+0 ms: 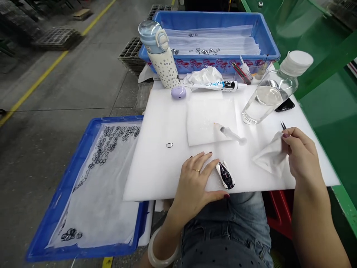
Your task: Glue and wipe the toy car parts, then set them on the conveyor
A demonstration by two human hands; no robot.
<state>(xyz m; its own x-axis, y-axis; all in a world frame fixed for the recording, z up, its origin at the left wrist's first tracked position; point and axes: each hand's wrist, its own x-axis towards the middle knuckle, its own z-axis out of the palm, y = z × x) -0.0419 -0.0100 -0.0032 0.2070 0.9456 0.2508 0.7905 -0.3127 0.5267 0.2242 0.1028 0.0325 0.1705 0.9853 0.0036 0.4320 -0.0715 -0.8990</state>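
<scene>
My left hand (pixel 195 180) rests on the white foam board (pixel 156 175) with fingers spread. A small black object in a white wrapper (pixel 225 175) lies between its index finger and thumb; I cannot tell whether the fingertips touch it. My right hand (pixel 302 154) pinches a thin white cloth (pixel 272 154) at the board's right side. Dark pointed tips, like those of tweezers (pixel 283 125), stick out beyond its fingers. A syringe (pixel 231 134) lies across a white foam sheet (pixel 196 126). A small black ring (pixel 169 145) sits on the board's left part.
A blue tray (pixel 63 190) with many black rings stands at left. Behind the board are a blue bin (pixel 206 16), a dotted bottle (pixel 164 67), a purple case (pixel 178 92) and a glue tube (pixel 214 86). A clear bottle (pixel 251 111) of liquid stands at right.
</scene>
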